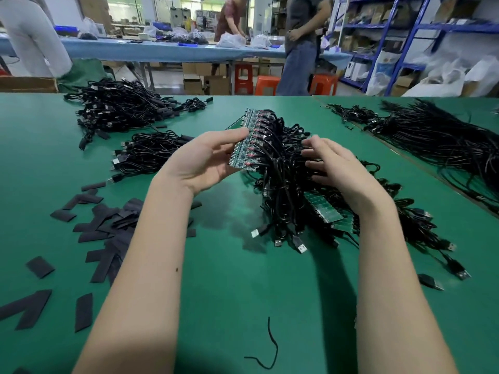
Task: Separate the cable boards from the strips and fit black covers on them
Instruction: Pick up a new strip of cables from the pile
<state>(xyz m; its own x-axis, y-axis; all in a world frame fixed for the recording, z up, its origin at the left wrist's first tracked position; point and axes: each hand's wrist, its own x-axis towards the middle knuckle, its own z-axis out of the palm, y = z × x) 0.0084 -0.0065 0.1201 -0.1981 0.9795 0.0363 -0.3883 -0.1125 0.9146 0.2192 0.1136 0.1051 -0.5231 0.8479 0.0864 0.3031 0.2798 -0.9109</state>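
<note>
A green-topped bench point(243, 306) fills the foreground. Beyond the hands stands a long table with a blue cloth point(162, 51), with orange plastic stools point(266, 85) and cardboard boxes point(205, 82) beneath it. Far to the right of the hands rise blue metal shelves point(421, 28) stacked with boxes. Pale daylight enters through rear windows point(129, 4).

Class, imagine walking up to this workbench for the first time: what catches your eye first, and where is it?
At centre, the left hand holds up a green strip of cable boards trailing black USB cables, while the right hand rests on the tangle. Loose black covers litter the green table at lower left.
</note>
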